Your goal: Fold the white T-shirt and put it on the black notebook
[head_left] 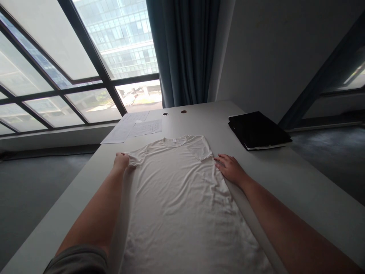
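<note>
One short-sleeved T-shirt (176,182), white to off-white, lies spread over the middle of the white tabletop (288,182). Its round neckline faces the far edge, and a small pale label (175,141) shows inside the collar. The body runs toward the near edge, the hem falling outside the view. Surface condition: creased throughout, with diagonal folds across the chest and denser rumpling down the right side. The left sleeve extends outward; the right sleeve lies angled downward along the body.

Two hands are present, one on each side of the garment. The left hand (121,160) is closed, its fingers gripping the end of the left sleeve. The right hand (231,168) is palm down, its fingers extended and slightly apart, the tips at the garment's right border beside the sleeve opening; firm contact there cannot be confirmed. The chest of the garment lies between the two hands, and the collar lies farther toward the far edge than either.

Other items counted: one black folder (259,131) with pale page edges showing, near the right edge, toward the far right corner; at least two printed sheets (145,128) by the far left corner, exact number obscured by overlap; two round cable holes (184,112) near the far edge.
</note>
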Tool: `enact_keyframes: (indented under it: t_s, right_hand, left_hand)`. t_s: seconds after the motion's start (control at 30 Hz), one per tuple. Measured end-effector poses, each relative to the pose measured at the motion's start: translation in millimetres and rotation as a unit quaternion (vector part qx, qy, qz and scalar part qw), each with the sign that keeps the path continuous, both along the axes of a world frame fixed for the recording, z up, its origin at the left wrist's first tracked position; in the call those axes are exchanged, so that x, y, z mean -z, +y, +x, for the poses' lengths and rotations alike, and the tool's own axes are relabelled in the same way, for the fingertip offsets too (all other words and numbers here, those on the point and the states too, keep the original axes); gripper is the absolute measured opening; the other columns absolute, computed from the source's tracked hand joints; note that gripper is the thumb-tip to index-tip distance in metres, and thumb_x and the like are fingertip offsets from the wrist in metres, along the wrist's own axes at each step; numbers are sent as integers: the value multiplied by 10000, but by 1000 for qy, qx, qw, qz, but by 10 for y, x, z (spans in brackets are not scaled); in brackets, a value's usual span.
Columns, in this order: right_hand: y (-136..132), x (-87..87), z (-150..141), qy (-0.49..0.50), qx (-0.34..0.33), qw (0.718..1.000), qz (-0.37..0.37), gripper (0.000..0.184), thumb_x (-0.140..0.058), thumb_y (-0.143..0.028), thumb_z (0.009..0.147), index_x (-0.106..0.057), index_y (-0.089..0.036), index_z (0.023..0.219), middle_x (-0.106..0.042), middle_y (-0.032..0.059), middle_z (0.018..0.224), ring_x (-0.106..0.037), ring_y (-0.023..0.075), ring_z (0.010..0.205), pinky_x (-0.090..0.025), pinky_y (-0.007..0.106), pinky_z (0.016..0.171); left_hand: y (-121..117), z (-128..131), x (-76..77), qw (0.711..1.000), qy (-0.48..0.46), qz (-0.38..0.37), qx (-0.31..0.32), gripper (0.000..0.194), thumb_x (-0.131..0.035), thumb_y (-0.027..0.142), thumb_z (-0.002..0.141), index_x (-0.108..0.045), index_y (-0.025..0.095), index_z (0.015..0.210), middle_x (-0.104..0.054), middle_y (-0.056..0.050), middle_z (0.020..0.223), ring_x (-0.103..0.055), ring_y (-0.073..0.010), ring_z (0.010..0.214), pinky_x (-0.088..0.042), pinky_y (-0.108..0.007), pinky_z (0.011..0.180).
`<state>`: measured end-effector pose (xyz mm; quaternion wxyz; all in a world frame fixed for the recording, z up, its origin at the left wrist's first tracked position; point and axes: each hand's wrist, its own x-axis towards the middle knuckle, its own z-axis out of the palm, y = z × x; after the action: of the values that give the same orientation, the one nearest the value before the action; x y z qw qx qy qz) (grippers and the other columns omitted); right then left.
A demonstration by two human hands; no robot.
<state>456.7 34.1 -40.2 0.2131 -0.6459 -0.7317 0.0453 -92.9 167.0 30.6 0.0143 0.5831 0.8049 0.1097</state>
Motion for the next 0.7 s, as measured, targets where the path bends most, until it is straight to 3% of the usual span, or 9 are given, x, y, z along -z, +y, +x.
enact_keyframes:
  t_s: [0.1,0.2,0.33,0.4,0.47,0.53,0.7]
  right_hand:
    - [-1,-7,-17,3,3,1000,-5,452,-456,-441,1015,-710,-236,1328,-603,132,1469,-547,292,1361,-372,493,1179]
    - [0,-17,-32,8,6,1000,-11,454,-461,-428,1009,-704,-235,1340,-593,133,1483,-540,298,1370,-356,511,1188]
    - [8,-23,-42,9,7,1000,-15,456,-469,-422,999,-703,-233,1342,-591,138,1485,-543,309,1362,-356,530,1184]
    - [12,-24,-45,8,9,1000,-14,457,-475,-421,996,-704,-227,1340,-595,142,1481,-543,309,1361,-358,526,1183]
    - [13,-27,-47,5,7,1000,-12,456,-478,-418,995,-708,-219,1333,-601,145,1472,-543,306,1360,-366,514,1178]
    - [10,-33,-52,3,5,1000,-10,448,-484,-415,994,-713,-218,1326,-604,145,1469,-548,306,1352,-374,508,1172]
    - [-1,-68,-83,5,11,1000,-17,436,-499,-413,993,-705,-246,1339,-595,136,1482,-553,313,1343,-360,529,1176]
  left_hand:
    - [-17,90,-88,999,-34,26,2,394,-474,273,985,-497,125,1350,-724,-173,1023,-730,-238,806,-563,-336,676]
    - [-27,262,-191,996,-50,54,40,421,-433,238,987,-432,136,1395,-725,-142,1048,-736,-212,836,-565,-304,711]
    - [-79,669,-265,987,-51,77,129,397,-440,291,1010,-453,207,1397,-721,-108,1158,-727,-217,997,-553,-312,857]
    - [-135,900,-254,976,-44,68,202,384,-495,316,999,-507,271,1380,-712,-74,1227,-712,-219,1059,-536,-321,923]
    - [-195,1098,-203,954,-23,47,296,416,-559,381,984,-538,310,1393,-683,-64,1311,-689,-235,1130,-517,-343,991]
    - [-233,1233,-109,938,3,31,344,500,-566,481,987,-522,300,1451,-628,-93,1408,-633,-267,1252,-473,-385,1087]
    - [-170,1316,226,965,21,-45,256,561,-394,519,1052,-466,251,1539,-456,-135,1614,-411,-296,1505,-342,-466,1226]
